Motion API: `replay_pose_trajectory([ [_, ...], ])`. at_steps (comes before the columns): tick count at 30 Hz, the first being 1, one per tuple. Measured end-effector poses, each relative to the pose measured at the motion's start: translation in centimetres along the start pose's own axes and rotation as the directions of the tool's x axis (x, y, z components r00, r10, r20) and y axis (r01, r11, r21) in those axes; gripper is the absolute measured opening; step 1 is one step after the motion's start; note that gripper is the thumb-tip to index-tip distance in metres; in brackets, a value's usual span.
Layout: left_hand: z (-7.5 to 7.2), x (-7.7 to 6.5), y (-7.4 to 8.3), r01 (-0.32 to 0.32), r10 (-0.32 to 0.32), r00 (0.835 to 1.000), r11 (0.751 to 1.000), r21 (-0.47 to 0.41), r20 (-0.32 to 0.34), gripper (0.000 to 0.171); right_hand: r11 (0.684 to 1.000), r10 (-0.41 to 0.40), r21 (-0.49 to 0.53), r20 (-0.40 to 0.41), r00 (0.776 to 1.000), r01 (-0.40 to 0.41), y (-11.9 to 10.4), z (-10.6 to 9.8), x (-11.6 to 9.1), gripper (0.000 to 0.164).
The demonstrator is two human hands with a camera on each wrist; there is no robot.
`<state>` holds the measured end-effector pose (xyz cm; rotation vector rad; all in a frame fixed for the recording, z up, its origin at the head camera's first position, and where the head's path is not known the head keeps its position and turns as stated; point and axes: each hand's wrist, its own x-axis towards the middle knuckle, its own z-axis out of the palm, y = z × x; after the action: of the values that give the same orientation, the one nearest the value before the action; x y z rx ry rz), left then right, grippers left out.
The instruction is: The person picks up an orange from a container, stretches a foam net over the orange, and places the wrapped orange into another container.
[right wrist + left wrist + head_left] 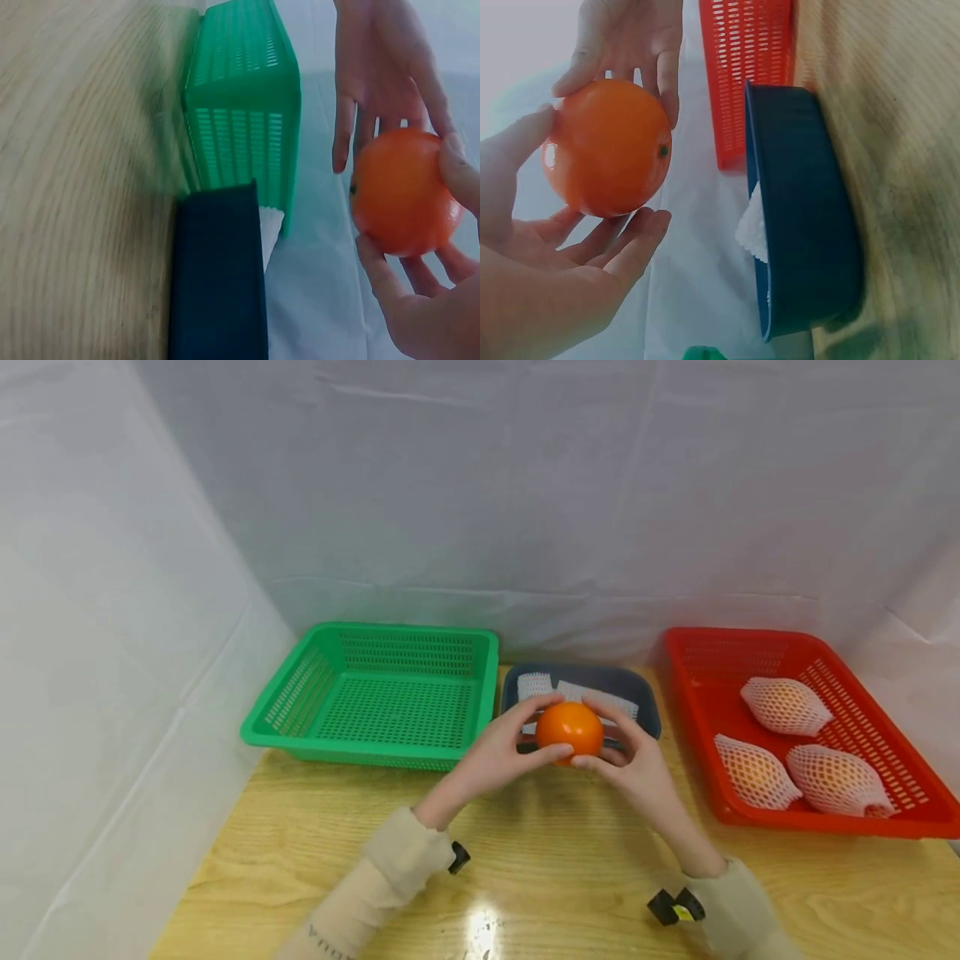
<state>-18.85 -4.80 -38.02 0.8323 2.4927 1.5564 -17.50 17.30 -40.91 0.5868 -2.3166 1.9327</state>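
A smooth, shiny orange (569,729) is held between both hands, raised in front of the dark blue tray. The left hand (498,752) grips it from the left, thumb on the near side and fingers around the far side. From the right, the right hand (637,768) holds it the same way, the two thumbs almost meeting. A small green stem spot shows on the orange (607,150) in the left wrist view, on its lower side toward the table. Behind the hands, the dark blue tray (651,703) contains white foam net sleeves (534,685), partly hidden by the fingers.
To the left stands a green basket (367,752) with nothing in it. A red basket (697,727) on the right contains 3 fruits in white foam nets (787,706). All stand on a wooden table (315,810) against white sheeting (480,510).
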Motion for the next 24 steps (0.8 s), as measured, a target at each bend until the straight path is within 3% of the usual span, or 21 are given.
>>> replay_pose_trajectory([
  [7,1.1,-0.6,-0.7,0.005,-0.005,1.0,1.0,0.028,0.007,0.066,0.998,-0.01,-0.054,0.054,0.999,0.013,1.2,-0.7,-0.8,0.069],
  [16,2.3,-1.4,-2.3,0.001,0.002,0.999,0.998,-0.061,0.041,0.068,0.999,0.027,-0.038,0.133,0.991,-0.023,2.7,-0.8,-1.7,0.07],
  [19,2.6,-1.7,-3.1,0.022,-0.016,0.997,0.996,-0.083,0.075,0.068,0.999,0.046,-0.029,0.164,0.985,-0.042,3.3,-0.6,-2.2,0.069],
  [24,3.1,-2.1,-4.6,0.085,-0.079,0.984,0.996,-0.033,0.157,0.069,0.998,0.065,-0.026,0.226,0.972,-0.061,4.0,-0.2,-3.0,0.066],
])
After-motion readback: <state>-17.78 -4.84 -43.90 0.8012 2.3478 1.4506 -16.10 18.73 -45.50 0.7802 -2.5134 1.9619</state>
